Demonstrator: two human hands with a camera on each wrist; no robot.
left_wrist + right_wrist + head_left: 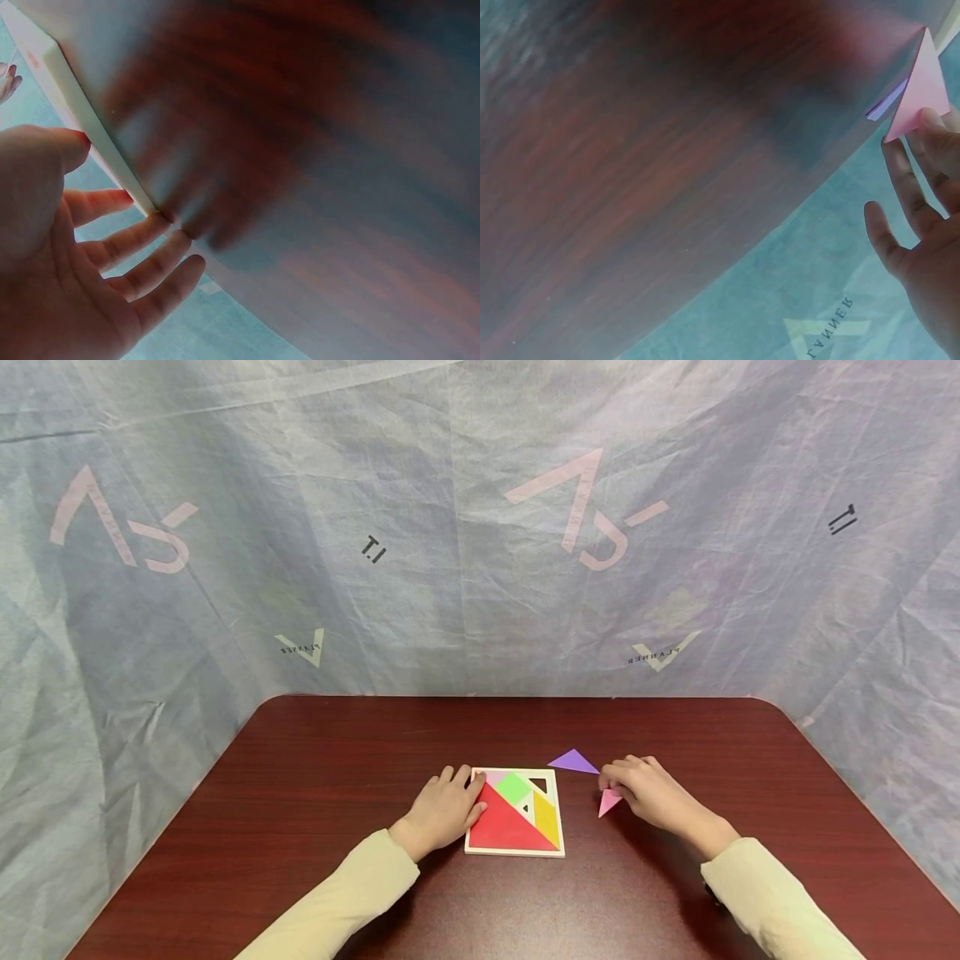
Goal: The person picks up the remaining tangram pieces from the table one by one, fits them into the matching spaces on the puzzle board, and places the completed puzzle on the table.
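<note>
With left hand point(441, 812) relaxed, we pinch in our right hand point(651, 792) a pink, seemingly wooden triangle point(922, 86), presumably light, rigid, best held edgewise.

A pale cream left sleeve point(348, 893), long and softly creased, enters at the lower centre-left of the frame; a matching right sleeve point(772, 897) fills the lower right. Both have plain cuffs. A small dark item point(714, 895), indistinct, shows beneath the right cuff. The left grip point(442, 807) and right grip point(651, 789) are bare.
</note>
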